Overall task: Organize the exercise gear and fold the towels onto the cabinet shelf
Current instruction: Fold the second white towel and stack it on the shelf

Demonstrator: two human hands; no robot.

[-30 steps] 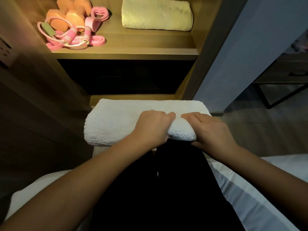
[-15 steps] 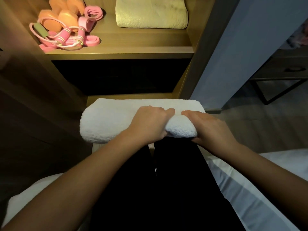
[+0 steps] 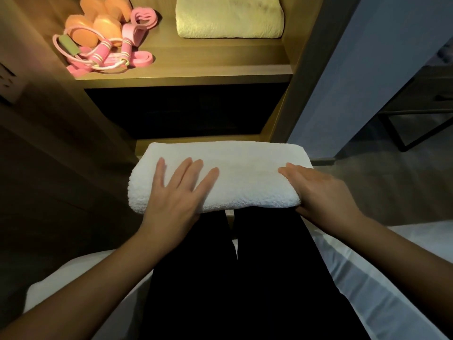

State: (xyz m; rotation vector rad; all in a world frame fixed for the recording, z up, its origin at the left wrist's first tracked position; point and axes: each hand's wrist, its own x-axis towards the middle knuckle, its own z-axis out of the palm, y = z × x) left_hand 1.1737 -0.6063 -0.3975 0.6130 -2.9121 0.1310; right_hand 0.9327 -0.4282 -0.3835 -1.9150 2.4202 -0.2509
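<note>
A folded white towel [image 3: 245,168] lies across my knees in front of the cabinet. My left hand [image 3: 176,192] presses flat on its left half with fingers spread. My right hand [image 3: 321,190] rests flat on the towel's right end, its thumb side wrapped around the near edge. On the lit cabinet shelf [image 3: 196,69] above sit orange dumbbells [image 3: 98,25], a pink jump rope [image 3: 105,52], pink resistance bands [image 3: 143,17] and a folded yellow towel [image 3: 230,18].
A dark lower compartment [image 3: 186,111] opens under the shelf. White bedding [image 3: 367,278] lies beneath my black-clad legs. A blue-grey wall [image 3: 355,82] stands to the right, with a dark metal-framed table [image 3: 421,119] beyond it. A wall socket [image 3: 9,82] sits at the left.
Both hands were gripping the towel's near edge close together at its right part; now they have spread apart and lie flat on the towel, the left hand moved to the left half.
</note>
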